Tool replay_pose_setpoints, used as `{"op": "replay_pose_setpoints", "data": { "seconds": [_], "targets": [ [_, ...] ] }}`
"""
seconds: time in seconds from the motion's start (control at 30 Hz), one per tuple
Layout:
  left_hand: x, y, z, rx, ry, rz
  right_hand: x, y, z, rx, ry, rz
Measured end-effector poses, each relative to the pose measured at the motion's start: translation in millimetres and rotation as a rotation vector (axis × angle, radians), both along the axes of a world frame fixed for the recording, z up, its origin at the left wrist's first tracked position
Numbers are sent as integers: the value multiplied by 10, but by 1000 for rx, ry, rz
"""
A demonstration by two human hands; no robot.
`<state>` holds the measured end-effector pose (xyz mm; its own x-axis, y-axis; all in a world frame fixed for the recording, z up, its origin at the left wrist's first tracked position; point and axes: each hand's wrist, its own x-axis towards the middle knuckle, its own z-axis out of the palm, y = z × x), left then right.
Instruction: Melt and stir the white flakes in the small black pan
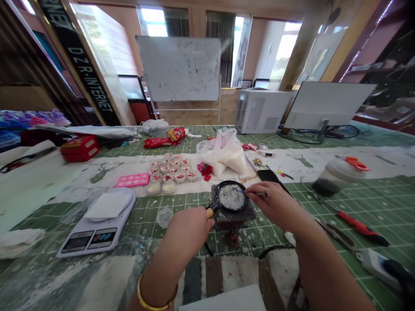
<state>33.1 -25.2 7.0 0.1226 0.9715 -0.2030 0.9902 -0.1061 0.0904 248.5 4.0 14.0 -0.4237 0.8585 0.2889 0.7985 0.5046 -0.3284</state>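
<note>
A small black pan [231,197] holding white flakes rests on a small dark heater [234,214] at the table's middle. My left hand [188,233] is closed around the pan's wooden handle [210,211]. My right hand [275,203] pinches a thin stirring stick [251,193] whose tip reaches into the flakes. A gold bangle [152,302] circles my left wrist.
A white kitchen scale [97,224] stands at the left. Several small filled cups [171,170] and a pink mould [132,179] lie behind the pan, with a white plastic bag [227,153], a phone [269,176], a lidded jar [337,175] and orange-handled tools [359,226] to the right.
</note>
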Motion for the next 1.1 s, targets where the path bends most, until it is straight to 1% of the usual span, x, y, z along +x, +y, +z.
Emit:
{"op": "replay_pose_setpoints", "data": {
  "seconds": [0.03,0.13,0.17,0.2,0.27,0.3,0.37,0.47,0.5,0.6,0.63,0.67,0.73,0.77,0.8,0.83,0.93,0.97,1.07,1.1],
  "targets": [
    [-1,0,3,-3,1,-4,3,-7,6,-17,7,17],
    [-3,5,-3,8,-1,-16,-10,-11,-7,-79,58,143],
    [-3,7,-7,9,-4,-19,-18,2,-19,-72,67,150],
    [-2,9,-11,11,-9,-22,-20,19,-31,-47,68,121],
    [2,11,-14,4,-15,-27,-4,50,-39,2,46,18],
    [5,12,-11,-1,-14,-29,13,55,-34,-3,37,-8],
    [13,13,0,-4,-6,-32,43,44,-12,-48,45,19],
    [23,21,13,-4,-2,-33,40,32,0,-96,84,134],
    [23,25,14,-5,-4,-29,33,40,-5,-80,89,126],
    [16,36,8,-10,-8,-28,39,65,-14,-8,65,-12],
    [12,40,7,-14,-7,-33,49,62,-11,-11,54,-32],
    [8,43,6,-18,-5,-39,58,53,-6,-29,52,-15],
    [1,48,9,-23,-7,-47,60,32,2,-82,71,80],
    [-1,50,11,-27,-8,-41,52,28,1,-92,80,121],
    [-2,50,13,-29,-10,-33,43,32,-2,-86,82,130],
    [-3,50,15,-30,-12,-27,36,40,-6,-63,74,106],
    [-4,49,14,-32,-13,-20,43,54,6,-8,31,-24],
    [-4,49,13,-33,-13,-24,51,46,17,-25,28,-22],
    [-6,52,9,-33,-9,-27,56,14,42,-106,52,120],
    [-7,52,9,-28,-8,-26,51,11,40,-109,62,149]
  ]
}}
